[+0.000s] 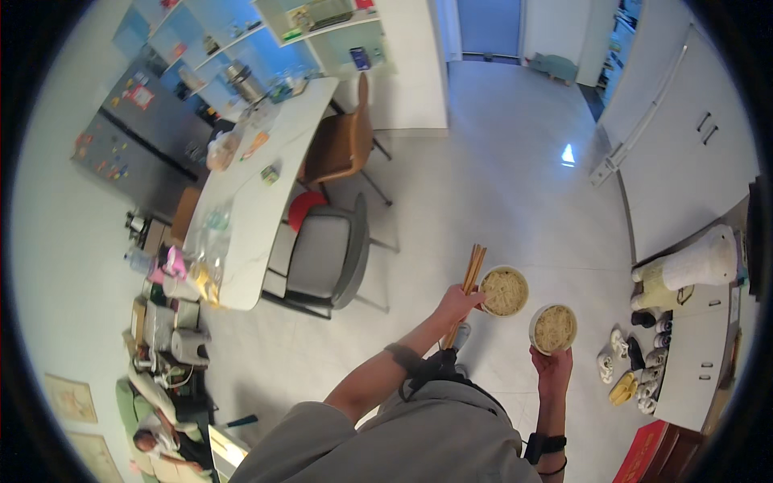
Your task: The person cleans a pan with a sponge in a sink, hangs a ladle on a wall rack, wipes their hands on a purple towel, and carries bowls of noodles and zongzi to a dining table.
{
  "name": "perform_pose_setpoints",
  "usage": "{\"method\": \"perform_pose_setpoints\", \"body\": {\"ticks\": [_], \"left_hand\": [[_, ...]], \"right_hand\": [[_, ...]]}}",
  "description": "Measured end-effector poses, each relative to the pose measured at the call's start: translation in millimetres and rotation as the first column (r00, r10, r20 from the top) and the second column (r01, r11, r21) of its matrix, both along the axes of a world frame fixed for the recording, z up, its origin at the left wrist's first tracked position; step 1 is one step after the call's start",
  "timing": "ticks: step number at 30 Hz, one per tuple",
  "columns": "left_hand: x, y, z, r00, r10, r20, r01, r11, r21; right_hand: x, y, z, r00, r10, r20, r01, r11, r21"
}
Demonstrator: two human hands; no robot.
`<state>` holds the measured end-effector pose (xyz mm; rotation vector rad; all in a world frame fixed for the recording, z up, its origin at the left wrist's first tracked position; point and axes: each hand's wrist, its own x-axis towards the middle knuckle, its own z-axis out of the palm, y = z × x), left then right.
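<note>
My left hand [460, 302] grips a bowl of noodles [505, 292] by its near left rim, the thumb lying over the edge. Several wooden chopsticks [474, 268] are held in that same hand and stick out beyond it at both ends. A second bowl of noodles [554, 329] rests in my right hand [552, 364], which supports it from below and on the near side. Both bowls are pale and roughly level. They hang over the tiled floor in front of me, side by side with a small gap between them.
To the left stands a white dining table [241, 241] with a grey chair [326, 259] and a brown chair [341, 145] along its side. Shoes [634, 356] lie by a white cabinet [688, 362] at right. A person [163, 444] sits at lower left. A doorway [489, 30] is ahead.
</note>
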<state>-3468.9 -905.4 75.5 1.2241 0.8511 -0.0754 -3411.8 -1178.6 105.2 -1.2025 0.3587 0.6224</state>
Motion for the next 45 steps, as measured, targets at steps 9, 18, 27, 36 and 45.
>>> {"method": "perform_pose_setpoints", "body": {"ticks": [9, 18, 27, 36, 45], "left_hand": [[-181.3, 35.0, 32.2, 0.919, 0.390, -0.056, -0.394, 0.909, -0.137], [-352.1, 139.5, 27.4, 0.815, 0.576, 0.067, -0.567, 0.816, -0.112], [-495.6, 290.7, 0.4, 0.821, 0.571, 0.017, -0.571, 0.820, 0.030], [-552.4, 411.4, -43.1, 0.654, 0.756, -0.009, -0.755, 0.653, -0.062], [-572.4, 490.3, -95.9, 0.658, 0.747, -0.091, -0.752, 0.659, -0.032]], "right_hand": [[-83.3, 63.3, -4.0, 0.961, 0.274, -0.048, -0.273, 0.962, 0.023], [-205.1, 183.3, 6.0, 0.903, 0.430, 0.010, -0.430, 0.902, 0.042], [-335.7, 333.1, -1.8, 0.847, 0.526, -0.079, -0.521, 0.850, 0.080], [-399.3, 489.0, -60.8, 0.801, 0.585, -0.131, -0.572, 0.811, 0.122], [-404.1, 641.5, -119.0, 0.791, 0.605, -0.094, -0.595, 0.795, 0.115]]}}
